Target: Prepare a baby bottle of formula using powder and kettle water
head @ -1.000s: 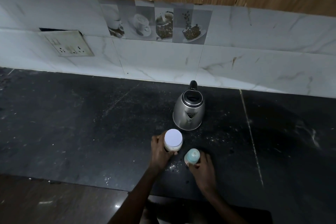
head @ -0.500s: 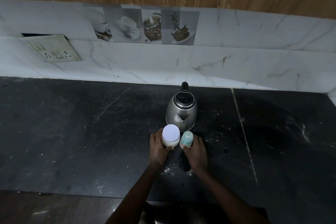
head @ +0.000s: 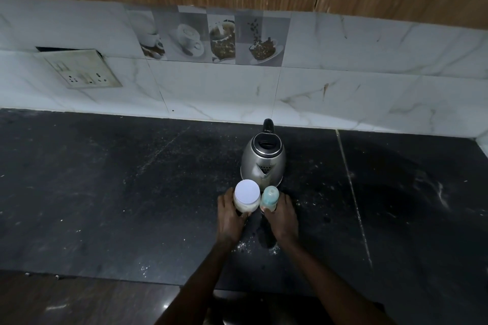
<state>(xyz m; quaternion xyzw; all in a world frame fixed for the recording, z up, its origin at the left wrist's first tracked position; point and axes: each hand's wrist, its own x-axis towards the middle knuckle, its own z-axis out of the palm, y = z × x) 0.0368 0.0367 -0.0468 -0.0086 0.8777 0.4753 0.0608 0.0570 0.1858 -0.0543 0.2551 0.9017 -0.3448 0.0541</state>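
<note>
Beige wall socket plate (head: 81, 70) far left. Left hand (head: 231, 216) wraps the round white-lidded translucent jar (head: 247, 199); pale contents, possibly powder, too dim to tell. Just beside it, the upright teal-capped baby bottle (head: 269, 198), gripped by the right hand (head: 282, 216). Both stand on the speckled black stone counter (head: 105, 192), in front of the rounded steel kettle (head: 264, 163).

A head-worn wide-angle camera faces forward and down over the dark counter (head: 105, 206) toward the tiled wall (head: 343, 92). It hangs close above the counter's near edge.

Black stone counter (head: 105, 206): steel kettle (head: 264, 163), white-lidded jar (head: 247, 196), baby bottle (head: 269, 196), scattered powder specks (head: 241, 245)
</note>
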